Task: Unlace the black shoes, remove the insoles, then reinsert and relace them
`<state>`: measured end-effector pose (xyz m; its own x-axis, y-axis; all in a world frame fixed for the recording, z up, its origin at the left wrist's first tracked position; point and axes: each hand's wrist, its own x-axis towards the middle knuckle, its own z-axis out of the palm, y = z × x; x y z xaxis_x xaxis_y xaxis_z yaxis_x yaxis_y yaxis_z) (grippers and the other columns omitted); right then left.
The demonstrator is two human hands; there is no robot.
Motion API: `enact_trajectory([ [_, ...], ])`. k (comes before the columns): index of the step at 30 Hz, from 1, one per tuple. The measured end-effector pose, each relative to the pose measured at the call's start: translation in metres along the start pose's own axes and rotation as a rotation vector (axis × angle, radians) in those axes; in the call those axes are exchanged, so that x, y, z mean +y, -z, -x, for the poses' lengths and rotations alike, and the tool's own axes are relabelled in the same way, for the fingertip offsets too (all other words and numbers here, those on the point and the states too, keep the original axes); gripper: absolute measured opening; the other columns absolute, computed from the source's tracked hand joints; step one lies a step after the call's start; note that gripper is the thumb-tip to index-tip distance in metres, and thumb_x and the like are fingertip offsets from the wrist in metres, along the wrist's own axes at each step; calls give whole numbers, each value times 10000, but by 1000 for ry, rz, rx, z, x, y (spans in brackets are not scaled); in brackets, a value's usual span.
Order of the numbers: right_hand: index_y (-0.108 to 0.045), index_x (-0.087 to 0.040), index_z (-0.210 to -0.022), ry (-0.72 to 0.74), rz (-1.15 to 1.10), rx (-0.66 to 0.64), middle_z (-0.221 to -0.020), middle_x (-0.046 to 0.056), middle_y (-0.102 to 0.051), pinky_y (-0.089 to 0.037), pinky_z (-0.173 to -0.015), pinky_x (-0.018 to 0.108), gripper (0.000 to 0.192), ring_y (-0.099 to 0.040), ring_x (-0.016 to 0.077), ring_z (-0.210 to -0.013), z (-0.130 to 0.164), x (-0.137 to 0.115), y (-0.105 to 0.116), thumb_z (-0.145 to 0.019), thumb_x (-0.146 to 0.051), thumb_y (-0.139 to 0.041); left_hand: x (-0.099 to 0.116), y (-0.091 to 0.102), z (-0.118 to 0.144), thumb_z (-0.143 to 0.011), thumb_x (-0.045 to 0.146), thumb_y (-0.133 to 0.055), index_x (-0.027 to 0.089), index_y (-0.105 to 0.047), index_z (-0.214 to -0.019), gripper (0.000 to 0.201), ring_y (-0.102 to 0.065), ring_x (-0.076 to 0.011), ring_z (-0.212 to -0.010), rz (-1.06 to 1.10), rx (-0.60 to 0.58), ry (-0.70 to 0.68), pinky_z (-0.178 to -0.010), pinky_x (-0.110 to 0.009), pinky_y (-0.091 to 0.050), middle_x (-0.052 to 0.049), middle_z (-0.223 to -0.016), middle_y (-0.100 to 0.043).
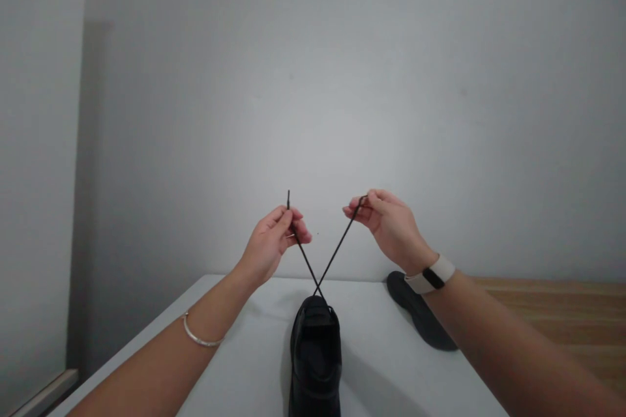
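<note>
Shoelace ends (pixel 337 249) rise crossed from a black shoe (pixel 315 358) on the white table (pixel 235 352); the left hand (pixel 272 241) pinches one end, the right hand (pixel 386 221) pinches the other, both held taut above the shoe.

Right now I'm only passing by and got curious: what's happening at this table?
A person is holding up the two ends of a black shoelace, one pinched in the left hand, the other in the right hand. The lace ends cross just above a black shoe standing on the white table and are pulled taut. A dark insole lies beside it, to the right.
</note>
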<state>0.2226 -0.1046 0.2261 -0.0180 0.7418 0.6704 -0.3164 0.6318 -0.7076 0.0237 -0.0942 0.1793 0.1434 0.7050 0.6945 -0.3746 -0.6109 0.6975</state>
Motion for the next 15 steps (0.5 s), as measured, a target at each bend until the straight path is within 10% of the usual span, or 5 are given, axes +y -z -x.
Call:
enact_trajectory([
  [10,-380,-204,-552,-99,140,375,-435,-104,-286,-147,-303,163,321,-208,34,-344,32,61,152,-663,-297,-666,-59,141,37,-772,512,-575,149,-557,-796,364,-179,-36,-388,-298,343,162,-377,-150,-130,107,-487,-251],
  [15,-475,-196,-603,-92,222,588,-423,-119,-274,-142,-310,164,292,-215,36,-338,62,115,207,-581,-363,-713,-86,166,66,-742,586,-530,158,-547,-821,435,-208,-61,-390,-475,427,217,-390,-178,-158,105,-483,-262],
])
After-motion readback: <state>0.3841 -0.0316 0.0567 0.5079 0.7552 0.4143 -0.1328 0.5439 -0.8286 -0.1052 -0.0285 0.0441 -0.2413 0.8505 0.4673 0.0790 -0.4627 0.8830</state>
